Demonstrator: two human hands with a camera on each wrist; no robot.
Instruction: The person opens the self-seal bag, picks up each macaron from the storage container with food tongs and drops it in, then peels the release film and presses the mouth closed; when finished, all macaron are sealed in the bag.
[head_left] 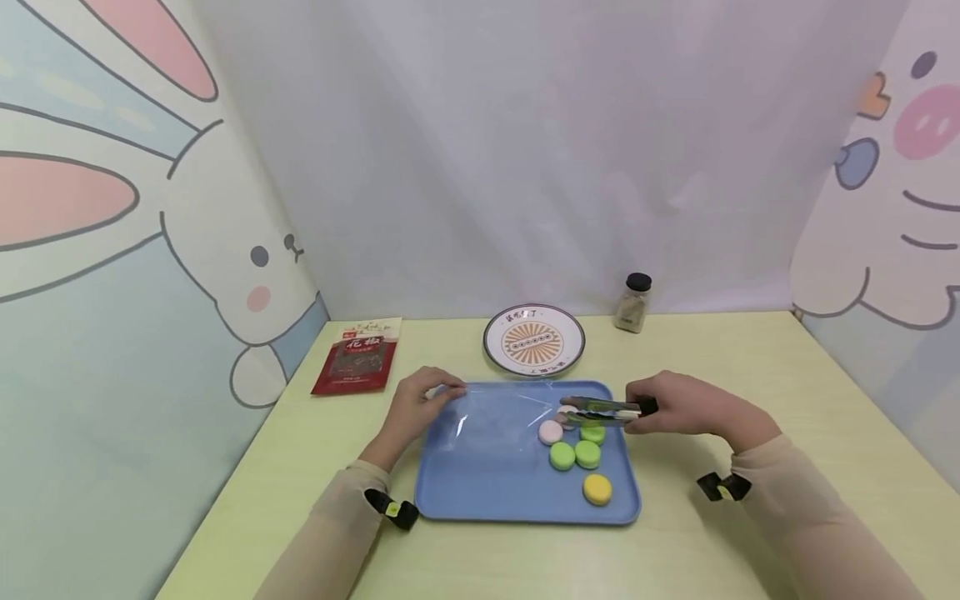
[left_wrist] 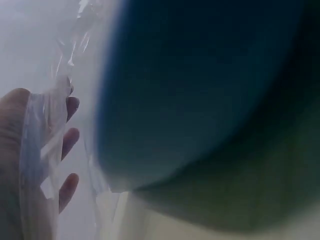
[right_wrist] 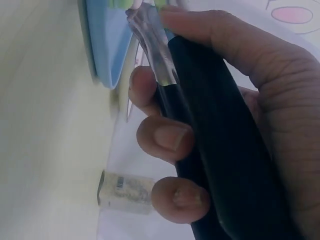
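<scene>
My left hand (head_left: 416,408) pinches a clear plastic bag (head_left: 480,421) over the left half of a blue tray (head_left: 487,496); in the left wrist view the clear film (left_wrist: 42,145) lies across that hand. My right hand (head_left: 678,404) grips metal tongs (head_left: 609,406) by their black handles (right_wrist: 220,135). The tong tips reach left, around a pale macaron (head_left: 567,412) at the tray's upper right. Close by lie a pink macaron (head_left: 551,432) and three green macarons (head_left: 562,456). A yellow macaron (head_left: 597,489) sits nearer the tray's front edge.
Behind the tray stands a round patterned plate (head_left: 570,337). At the back right is a black-lidded spice jar (head_left: 632,310), and at the back left a red packet (head_left: 358,358) lies flat. Printed walls flank the table (head_left: 720,358), with a pale curtain (head_left: 487,167) behind.
</scene>
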